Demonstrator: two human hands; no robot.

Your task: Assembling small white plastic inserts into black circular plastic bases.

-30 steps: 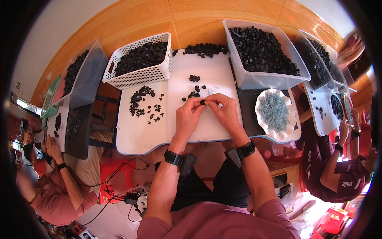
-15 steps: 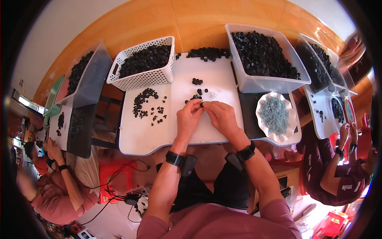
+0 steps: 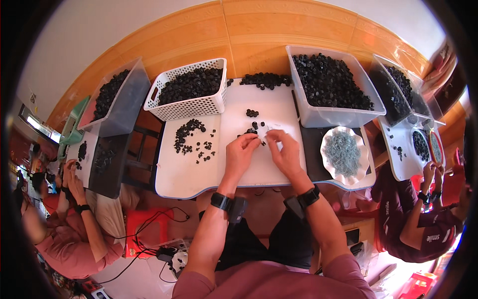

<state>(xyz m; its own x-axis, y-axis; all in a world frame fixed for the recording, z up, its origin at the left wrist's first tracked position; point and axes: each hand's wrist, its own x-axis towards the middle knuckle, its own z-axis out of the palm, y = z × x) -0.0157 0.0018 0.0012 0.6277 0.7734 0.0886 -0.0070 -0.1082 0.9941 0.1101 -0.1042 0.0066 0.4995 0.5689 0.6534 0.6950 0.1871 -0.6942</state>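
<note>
Seen from the head camera, a seated worker's left hand [image 3: 242,149] and right hand [image 3: 284,149] meet over the white desk [image 3: 199,172], the fingers of both curled nearly shut, the left pinching a small black part [image 3: 251,131] at the tips, while whatever the right holds is too small to tell. The piece looks light, hard and rigid, a thing best nipped by its rim between thumb and forefinger, and likely to skitter away if dropped. Loose black parts [image 3: 191,137] lie scattered left of the hands; a white basket [image 3: 189,102] and a clear bin [image 3: 331,84] behind brim with more, and a scalloped dish of pale metal bits [image 3: 343,154] sits at right.
</note>
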